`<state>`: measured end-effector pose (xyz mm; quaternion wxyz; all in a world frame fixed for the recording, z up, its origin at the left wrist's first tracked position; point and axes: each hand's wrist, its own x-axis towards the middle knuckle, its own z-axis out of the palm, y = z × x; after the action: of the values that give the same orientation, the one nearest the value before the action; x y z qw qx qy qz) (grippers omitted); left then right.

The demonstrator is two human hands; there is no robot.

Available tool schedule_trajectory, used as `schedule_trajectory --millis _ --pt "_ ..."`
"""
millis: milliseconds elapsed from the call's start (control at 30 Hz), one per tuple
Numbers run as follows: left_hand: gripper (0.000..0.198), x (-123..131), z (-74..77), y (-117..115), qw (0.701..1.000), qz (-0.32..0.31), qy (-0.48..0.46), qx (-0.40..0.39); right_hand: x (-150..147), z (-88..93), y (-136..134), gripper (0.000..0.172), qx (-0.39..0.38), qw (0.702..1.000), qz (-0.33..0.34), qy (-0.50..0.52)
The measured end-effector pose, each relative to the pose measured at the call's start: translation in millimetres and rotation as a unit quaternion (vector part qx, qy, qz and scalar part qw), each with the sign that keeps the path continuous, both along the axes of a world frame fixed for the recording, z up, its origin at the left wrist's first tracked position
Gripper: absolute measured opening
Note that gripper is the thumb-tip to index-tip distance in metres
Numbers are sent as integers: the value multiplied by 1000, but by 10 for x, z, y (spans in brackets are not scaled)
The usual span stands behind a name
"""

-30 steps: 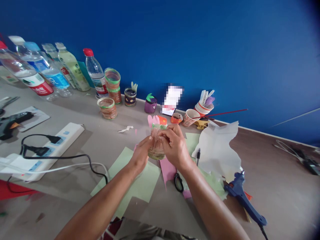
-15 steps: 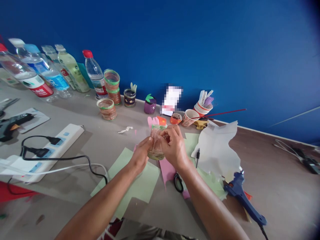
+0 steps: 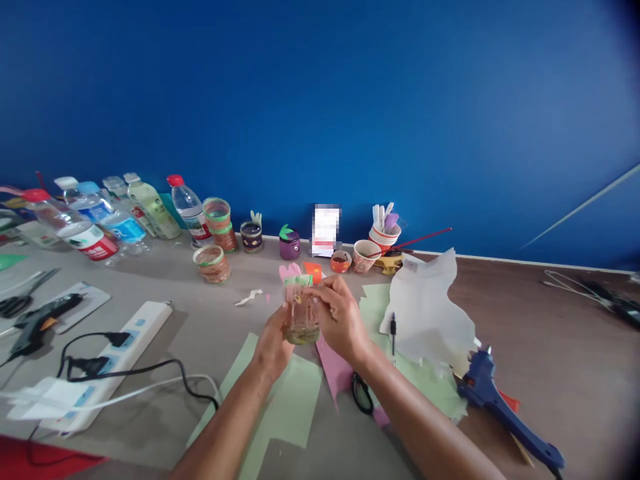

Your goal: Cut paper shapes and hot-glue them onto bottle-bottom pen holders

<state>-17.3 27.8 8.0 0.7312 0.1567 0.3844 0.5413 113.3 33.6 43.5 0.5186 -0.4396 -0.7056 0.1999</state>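
Spread wide as a grey table (image 3: pixel 173 283), turning brownish toward the right. Carried plastic bottles (image 3: pixel 193 215) at the back left, a purple pot (image 3: pixel 289 248) at the back middle, and a white power strip (image 3: pixel 145 327) at the left. Bore pale green paper (image 3: pixel 295 400), a pink sheet (image 3: pixel 334 365) and, farther right, a blue glue gun (image 3: pixel 481 380).

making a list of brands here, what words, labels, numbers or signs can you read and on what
None can be read.
Red-and-white bottle label: lettering too blurred.
Light-blue bottle label: marks too blurred.
Other bottle labels: also blurred.
Bright screen: pixelated, unreadable.
White sheet: printed patch too small.
Held container: no lettering visible.
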Motion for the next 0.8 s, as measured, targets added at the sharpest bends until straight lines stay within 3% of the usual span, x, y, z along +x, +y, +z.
schedule_trajectory --millis 333,567,800 --pt "17 -10 -59 30 1000 2 -8 19 -74 -143 22 34 73 994 3 -79" --pt "24 -27 -36 33 1000 -2 -10 16 94 56 60 28 -3 999 -32 20" --pt "32 -47 -87 31 999 -16 -13 35 204 141 99 26 -67 992 -67 88"
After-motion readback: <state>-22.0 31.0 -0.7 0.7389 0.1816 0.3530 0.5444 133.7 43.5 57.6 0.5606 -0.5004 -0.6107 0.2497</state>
